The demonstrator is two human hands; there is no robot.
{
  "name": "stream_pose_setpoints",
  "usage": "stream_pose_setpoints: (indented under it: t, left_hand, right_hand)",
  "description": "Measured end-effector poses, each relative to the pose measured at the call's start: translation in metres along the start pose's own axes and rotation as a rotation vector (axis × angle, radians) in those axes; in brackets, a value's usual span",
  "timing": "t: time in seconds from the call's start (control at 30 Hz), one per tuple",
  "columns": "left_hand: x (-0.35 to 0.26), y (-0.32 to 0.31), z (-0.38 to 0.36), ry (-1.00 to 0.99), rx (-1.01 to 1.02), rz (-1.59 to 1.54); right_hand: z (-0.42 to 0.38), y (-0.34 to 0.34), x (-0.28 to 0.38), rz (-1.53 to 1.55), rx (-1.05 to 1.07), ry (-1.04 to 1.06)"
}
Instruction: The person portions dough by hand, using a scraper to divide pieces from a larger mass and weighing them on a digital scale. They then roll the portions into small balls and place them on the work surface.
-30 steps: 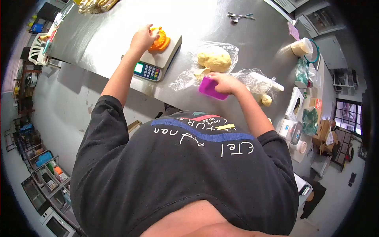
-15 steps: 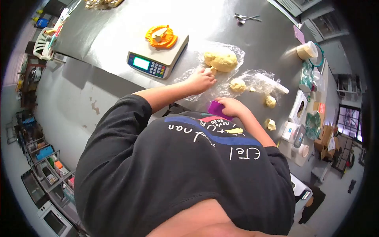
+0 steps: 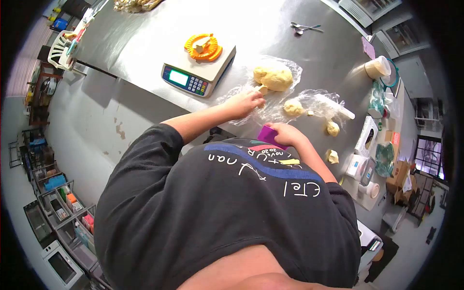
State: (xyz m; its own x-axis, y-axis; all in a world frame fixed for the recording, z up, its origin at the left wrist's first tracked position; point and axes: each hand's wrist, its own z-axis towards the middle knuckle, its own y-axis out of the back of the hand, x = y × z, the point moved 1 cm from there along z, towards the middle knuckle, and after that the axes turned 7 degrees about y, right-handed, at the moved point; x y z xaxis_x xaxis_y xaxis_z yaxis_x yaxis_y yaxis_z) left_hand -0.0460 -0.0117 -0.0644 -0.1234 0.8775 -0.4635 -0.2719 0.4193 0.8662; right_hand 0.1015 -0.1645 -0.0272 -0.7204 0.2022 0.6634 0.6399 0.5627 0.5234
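My left hand (image 3: 249,103) is closed at the fingertips around a small piece of dough (image 3: 262,90). It is beside a large lump of yellow dough (image 3: 278,78) lying on plastic wrap (image 3: 295,67). Close to my body, my right hand (image 3: 288,135) grips a purple dough scraper (image 3: 270,136). A digital scale (image 3: 215,67) stands to the left, carrying an orange dough press (image 3: 212,52) with a piece of dough (image 3: 200,45) on it. Right of the large lump are a dough ball (image 3: 293,107), a smaller ball (image 3: 332,128) and a loose piece (image 3: 333,156).
A white roll (image 3: 342,107) lies on crumpled wrap at the right. Metal spoons (image 3: 305,28) rest toward the far side of the steel table (image 3: 333,53). Along the right edge stand a lidded tub (image 3: 377,68), a white box (image 3: 366,135) and other containers.
The view has shifted slightly. My left hand has drawn its fingers in a little beside the large dough lump. My right hand keeps hold of the scraper in about the same place.
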Motion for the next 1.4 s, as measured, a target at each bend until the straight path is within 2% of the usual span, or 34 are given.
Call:
stream_pose_setpoints:
  t: [0.03, 0.1, 0.13, 0.17, 0.23, 0.3, 0.37, 0.5, 0.6, 0.67, 0.8, 0.83, 0.97, 1.0, 1.03, 1.1, 1.13, 1.2, 1.33, 1.4]
  left_hand:
    - [-0.003, 0.005, 0.0, -0.006, 0.001, -0.002]
    - [-0.005, 0.016, 0.001, 0.389, -0.053, -0.403]
    - [0.005, 0.008, 0.003, 0.613, -0.076, -0.655]
    - [0.01, 0.004, 0.003, 0.662, -0.163, -0.946]
    - [0.007, 0.022, 0.003, 0.893, -0.171, -1.74]
    - [0.01, 0.033, -0.004, 0.856, -0.116, -2.005]
    - [0.007, 0.042, -0.006, 0.993, -0.139, -2.12]
    - [0.016, 0.033, -0.006, 0.994, -0.091, -2.191]
    - [0.013, 0.036, -0.007, 1.044, -0.09, -2.031]
    - [0.007, 0.039, -0.007, 1.115, -0.174, -1.877]
    - [0.013, 0.034, -0.015, 1.129, -0.198, -1.841]
    - [0.016, 0.033, -0.017, 1.149, -0.135, -1.899]
    - [0.017, 0.031, -0.018, 1.21, -0.003, -2.123]
    - [0.003, 0.043, -0.015, 1.296, -0.098, -1.976]
    - [-0.002, 0.05, -0.014, 1.296, -0.095, -1.974]
    - [-0.007, 0.057, -0.012, 1.121, 0.005, -2.015]
    - [-0.001, 0.053, -0.014, 1.12, 0.008, -2.013]
    - [0.009, 0.046, -0.018, 0.923, 0.09, -2.141]
    - [0.007, 0.044, -0.015, 0.953, 0.118, -2.053]
    - [0.001, 0.044, -0.012, 1.021, 0.064, -2.046]
  right_hand:
    - [0.002, -0.001, -0.003, 0.002, -0.004, -0.004]
    - [0.004, -0.002, -0.009, 0.033, 0.03, 0.059]
    - [0.003, -0.001, -0.01, 0.035, 0.022, 0.048]
    - [0.003, -0.001, -0.009, 0.024, 0.014, 0.072]
    - [0.002, 0.0, -0.008, 0.013, 0.004, 0.094]
    - [0.003, 0.001, -0.008, -0.026, 0.009, 0.056]
    - [0.005, 0.003, -0.006, -0.018, 0.012, 0.033]
    - [0.002, 0.005, -0.002, 0.008, -0.008, 0.0]
    - [0.004, 0.003, -0.007, 0.022, -0.008, 0.017]
    - [0.005, 0.001, -0.008, -0.009, -0.024, 0.019]
    - [-0.002, 0.009, 0.003, -0.076, -0.014, 0.03]
    - [-0.005, 0.012, 0.007, -0.075, -0.017, 0.029]
    - [-0.02, 0.029, 0.023, -0.045, -0.166, 0.094]
    - [-0.023, 0.032, 0.024, -0.03, -0.203, 0.136]
    - [-0.024, 0.033, 0.02, -0.029, -0.206, 0.135]
    - [-0.029, 0.037, 0.019, 0.002, -0.368, 0.21]
    - [-0.034, 0.041, 0.021, 0.01, -0.404, 0.196]
    - [-0.04, 0.048, 0.026, 0.031, -0.395, 0.141]
    - [-0.043, 0.049, 0.022, 0.059, -0.393, 0.068]
    - [-0.045, 0.048, 0.019, 0.066, -0.406, 0.06]
